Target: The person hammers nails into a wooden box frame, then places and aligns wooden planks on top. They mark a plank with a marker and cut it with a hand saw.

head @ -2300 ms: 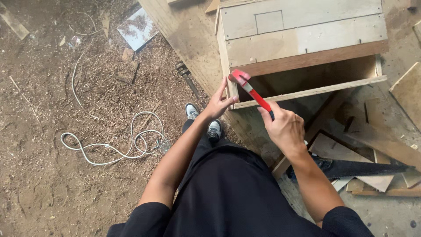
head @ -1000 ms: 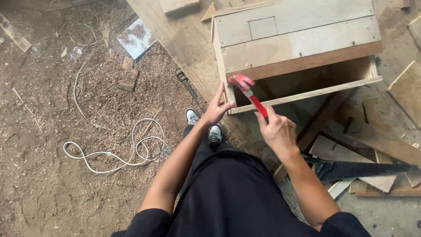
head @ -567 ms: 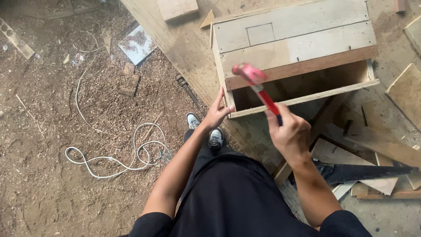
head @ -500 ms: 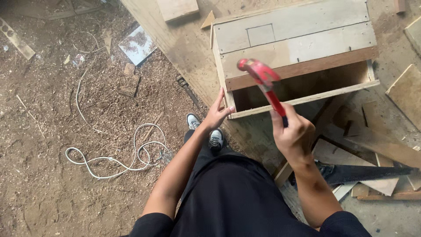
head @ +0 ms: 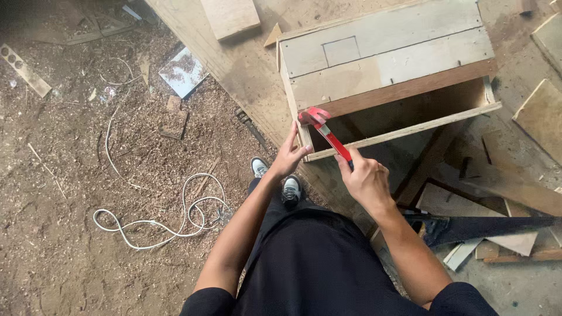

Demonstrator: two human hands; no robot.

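My right hand (head: 364, 178) grips the handle of a red hammer (head: 324, 129). The hammer's head rests down on the near left corner of a wooden box frame (head: 386, 64), which lies on its side with the open face toward me. My left hand (head: 288, 155) presses against that same corner, fingers up along the box's left edge and thumb near a thin wooden strip (head: 410, 130) that runs across the front of the opening. What sits under the hammer head is hidden.
A white cable (head: 170, 216) coils on the sawdust-covered floor at the left. My shoes (head: 275, 178) stand below the box. Wood offcuts and boards (head: 541, 120) lie at the right, a dark saw blade (head: 492, 225) by my right arm, a plank piece (head: 229, 16) at the top.
The hammer was raised above the box about half a second ago and has come down onto the near left corner. My left hand has stayed on that corner.
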